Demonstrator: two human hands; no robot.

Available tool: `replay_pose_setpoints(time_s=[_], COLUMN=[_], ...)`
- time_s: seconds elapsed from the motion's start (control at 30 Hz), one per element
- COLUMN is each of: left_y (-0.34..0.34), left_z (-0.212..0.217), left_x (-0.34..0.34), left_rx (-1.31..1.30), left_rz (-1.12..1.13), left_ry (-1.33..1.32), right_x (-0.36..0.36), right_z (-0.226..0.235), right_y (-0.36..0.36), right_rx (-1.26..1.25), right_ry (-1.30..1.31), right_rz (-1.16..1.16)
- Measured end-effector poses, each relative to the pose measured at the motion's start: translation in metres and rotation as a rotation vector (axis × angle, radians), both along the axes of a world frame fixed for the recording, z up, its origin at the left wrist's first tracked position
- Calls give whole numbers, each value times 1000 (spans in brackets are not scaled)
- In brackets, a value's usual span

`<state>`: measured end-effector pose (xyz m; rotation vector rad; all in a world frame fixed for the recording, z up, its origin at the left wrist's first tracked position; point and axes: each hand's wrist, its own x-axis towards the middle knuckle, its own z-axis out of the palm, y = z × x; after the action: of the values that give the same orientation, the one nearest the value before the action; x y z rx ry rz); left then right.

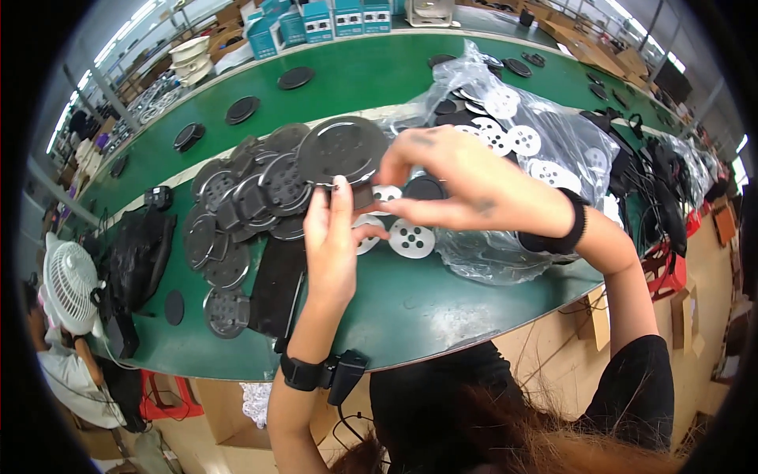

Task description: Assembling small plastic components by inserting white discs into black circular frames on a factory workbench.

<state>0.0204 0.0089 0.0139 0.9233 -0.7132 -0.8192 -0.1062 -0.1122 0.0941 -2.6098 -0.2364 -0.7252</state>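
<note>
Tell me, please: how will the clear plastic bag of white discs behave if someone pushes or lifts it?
The clear plastic bag is crumpled and slumped on the green table, so it is probably floppy and would sag when lifted. Its glossy film looks slippery. The white discs lie loose inside, so they would likely shift if pushed.

- Dark grey plastic disc (pixel 341 148), faintly glossy, smooth.
- Clear crinkled plastic bag (pixel 553 134), shiny.
- White perforated plastic discs (pixel 411 238), matt.
- Green table (pixel 410 304), smooth, matt.
</note>
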Motion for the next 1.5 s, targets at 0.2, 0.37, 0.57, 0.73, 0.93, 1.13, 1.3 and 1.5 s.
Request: replay_pose_setpoints(time_s=[0.2, 0.37, 0.57, 0.73, 0.93, 1.13, 1.3, 1.5], left_y=[5, 2, 2, 5, 16, 17, 16, 18], left_z=[9, 4, -2, 5, 7, 7, 6, 7], left_x=[-1, -4, -1, 1, -12, -18, -20, -19], left_rx=[-26, -8, 60, 149, 88, 78, 97, 123], left_rz=[-51, -115, 9, 40, -264, -216, -102, -72], left_ry=[40, 35, -2, -146, -320, -356, -456, -683], right_x=[-49, -36, -36, -52, -48, -45, -45, -44], right_z=[-29, -85, -69, -36, -33, -33, -30, -31], right_y=[-50, -43, -44, -40, -3, 3, 2, 2], right_rx=[-99, -323, 359, 594, -210, -158, 42, 64], right_ry=[251, 276, 251, -107, -390, -261, -136, -147], right_rz=[-372, -462, -395, -398, -180, -61, -43, -57])
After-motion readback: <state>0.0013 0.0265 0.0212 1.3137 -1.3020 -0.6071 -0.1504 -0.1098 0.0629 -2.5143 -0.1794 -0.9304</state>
